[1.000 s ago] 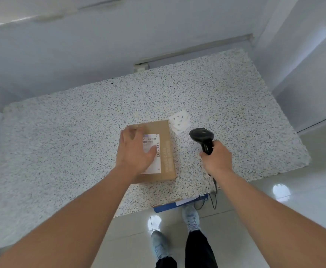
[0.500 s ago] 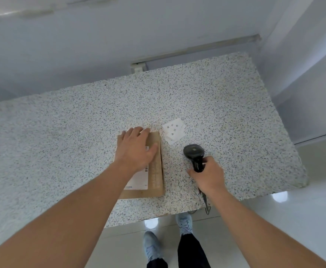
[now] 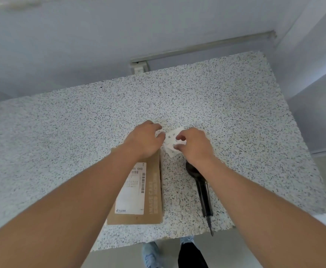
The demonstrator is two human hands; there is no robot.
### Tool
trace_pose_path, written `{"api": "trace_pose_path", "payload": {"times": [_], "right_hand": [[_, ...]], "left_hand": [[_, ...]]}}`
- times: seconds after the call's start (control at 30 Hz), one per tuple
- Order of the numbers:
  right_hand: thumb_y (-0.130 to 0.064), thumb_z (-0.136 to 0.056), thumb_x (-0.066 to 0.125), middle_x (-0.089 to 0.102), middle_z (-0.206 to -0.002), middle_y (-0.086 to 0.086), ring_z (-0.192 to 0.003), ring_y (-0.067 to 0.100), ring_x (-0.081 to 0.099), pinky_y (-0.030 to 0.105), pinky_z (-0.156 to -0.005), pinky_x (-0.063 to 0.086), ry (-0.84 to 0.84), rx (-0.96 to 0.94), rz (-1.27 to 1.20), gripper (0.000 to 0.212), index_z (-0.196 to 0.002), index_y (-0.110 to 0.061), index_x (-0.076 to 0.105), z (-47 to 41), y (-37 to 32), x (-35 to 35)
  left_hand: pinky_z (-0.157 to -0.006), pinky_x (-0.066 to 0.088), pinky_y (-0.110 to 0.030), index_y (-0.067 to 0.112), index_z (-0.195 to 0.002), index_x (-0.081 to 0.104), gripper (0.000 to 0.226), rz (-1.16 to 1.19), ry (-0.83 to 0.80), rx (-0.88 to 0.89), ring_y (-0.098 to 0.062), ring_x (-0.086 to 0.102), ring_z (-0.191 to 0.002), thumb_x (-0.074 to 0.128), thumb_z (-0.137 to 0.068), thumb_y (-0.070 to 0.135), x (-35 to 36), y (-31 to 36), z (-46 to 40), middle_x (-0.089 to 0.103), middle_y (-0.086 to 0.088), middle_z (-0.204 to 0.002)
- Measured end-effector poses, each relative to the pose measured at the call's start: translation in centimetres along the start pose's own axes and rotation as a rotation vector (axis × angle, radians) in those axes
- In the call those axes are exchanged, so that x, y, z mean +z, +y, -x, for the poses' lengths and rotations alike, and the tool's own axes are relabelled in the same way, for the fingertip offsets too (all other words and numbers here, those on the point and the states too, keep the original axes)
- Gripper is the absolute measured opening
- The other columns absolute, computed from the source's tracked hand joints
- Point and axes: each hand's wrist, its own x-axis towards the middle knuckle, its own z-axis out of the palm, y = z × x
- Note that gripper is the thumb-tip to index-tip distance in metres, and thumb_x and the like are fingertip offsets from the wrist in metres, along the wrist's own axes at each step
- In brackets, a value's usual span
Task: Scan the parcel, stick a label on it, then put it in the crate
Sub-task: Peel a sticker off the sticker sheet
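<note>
Head view only, 1 frame. Parcel (image 3: 139, 192), flat brown cardboard w/ a white shipping label (image 3: 132, 190) face up, is laid on the speckled table (image 3: 61, 132) near its front edge. The far end of the parcel is covered by the left hand (image 3: 145, 141) and wrist; the label's left side is cut off by the left forearm, so only part of the print and 2 barcodes can be read. Print on the cardboard's right strip is too blurred to make out.

A small stack of white label sheets (image 3: 172, 136) is seen just beyond the parcel's far right corner, between the 2 hands. Left hand is curled, fingertips at the sheets' left edge; whether anything is pinched can't be told, as the fingertips are hidden behind the knuckles. Right hand (image 3: 194, 145) is closed lightly on the sheets, thumb and fingers pressed on the right part of the stack. Marks on the sheets are too small to read.

The black scanner (image 3: 200, 186) is laid on the table right of the parcel, apart from it, its head partly hidden under the right wrist, handle pointed at the front edge, cable (image 3: 210, 227) hung over it.

No crate is in frame.
</note>
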Motion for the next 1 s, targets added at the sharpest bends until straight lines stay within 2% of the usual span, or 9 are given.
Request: {"api": "trace_pose_path", "payload": {"times": [0.1,0.2,0.3,0.5,0.6,0.67,0.8,0.87,1.0], "right_hand": [[-0.041,-0.077,0.090,0.065,-0.120,-0.003,-0.107,0.020,0.065,0.036,-0.080,0.053,-0.029,0.033,0.063,0.049,-0.120,-0.027,0.071,-1.3,0.7,1.3],[-0.043,-0.074,0.092,0.059,-0.109,-0.005,-0.100,0.019,0.062,0.035,-0.075,0.051,0.019,0.035,0.053,0.045,-0.110,-0.027,0.070,-2.1,1.2,2.2],[-0.044,-0.072,0.093,0.056,-0.104,-0.009,-0.096,0.016,0.059,0.038,-0.079,0.055,0.029,0.062,0.033,0.040,-0.101,-0.029,0.069,-2.7,1.2,2.5],[-0.038,-0.076,0.091,0.068,-0.092,-0.008,-0.084,0.015,0.066,0.031,-0.070,0.049,0.018,0.118,-0.026,0.024,-0.088,-0.026,0.074,-3.2,1.0,2.4],[-0.036,-0.080,0.089,0.073,-0.089,-0.005,-0.082,0.016,0.069,0.030,-0.067,0.050,0.013,0.117,-0.007,0.018,-0.082,-0.026,0.074,-3.4,0.8,2.2],[-0.037,-0.080,0.089,0.071,-0.093,-0.005,-0.084,0.016,0.066,0.030,-0.066,0.048,0.036,0.108,0.002,0.025,-0.090,-0.028,0.068,-3.5,0.8,2.1],[-0.037,-0.078,0.090,0.069,-0.101,-0.002,-0.094,0.021,0.066,0.034,-0.071,0.051,0.089,0.058,-0.014,0.052,-0.122,-0.029,0.064,-3.5,1.3,2.1],[-0.038,-0.080,0.088,0.069,-0.108,-0.002,-0.100,0.020,0.065,0.037,-0.078,0.055,0.112,0.025,-0.006,0.052,-0.128,-0.027,0.070,-3.4,1.5,2.3],[-0.039,-0.085,0.083,0.059,-0.101,-0.004,-0.091,0.015,0.058,0.034,-0.074,0.049,0.148,0.031,-0.090,0.041,-0.121,-0.022,0.077,-3.9,1.8,2.6]], "left_hand": [[-0.116,0.038,-0.043,0.018,-0.147,0.054,0.049,0.037,-0.029,0.013,-0.028,0.045,-0.142,0.043,-0.106,0.041,0.1,0.3,-1.4,0.047,-0.006,-0.155],[-0.116,0.037,-0.039,0.017,-0.144,0.058,0.043,0.068,-0.037,0.012,-0.027,0.045,-0.142,0.045,-0.106,0.033,0.3,0.5,-2.2,0.048,-0.006,-0.155],[-0.113,0.038,-0.036,0.016,-0.138,0.062,0.038,0.059,-0.046,0.015,-0.025,0.048,-0.140,0.047,-0.105,0.026,0.4,0.5,-2.6,0.052,-0.006,-0.151],[-0.092,0.045,-0.028,0.014,-0.124,0.072,0.031,0.060,-0.053,-0.002,-0.024,0.060,-0.122,0.052,-0.100,0.017,0.2,0.4,-2.6,0.065,-0.006,-0.134],[-0.087,0.044,-0.025,0.015,-0.121,0.074,0.031,0.073,-0.060,-0.006,-0.022,0.062,-0.119,0.053,-0.099,0.015,0.2,0.4,-2.5,0.067,-0.005,-0.133],[-0.087,0.044,-0.024,0.016,-0.121,0.074,0.031,0.074,-0.055,-0.006,-0.022,0.062,-0.120,0.053,-0.098,0.015,0.2,0.5,-2.5,0.067,-0.004,-0.133],[-0.086,0.044,-0.025,0.017,-0.121,0.074,0.032,0.105,-0.056,-0.015,-0.022,0.064,-0.116,0.053,-0.098,0.015,0.4,0.5,-2.6,0.069,-0.004,-0.131],[-0.081,0.046,-0.025,0.016,-0.120,0.075,0.031,0.125,-0.052,-0.025,-0.019,0.065,-0.101,0.053,-0.098,0.015,0.4,0.5,-2.7,0.070,-0.004,-0.126],[-0.060,0.041,-0.020,0.015,-0.118,0.075,0.030,0.157,-0.030,-0.030,-0.007,0.056,-0.068,0.052,-0.099,0.015,0.4,0.3,-3.1,0.072,-0.002,-0.104]]}}
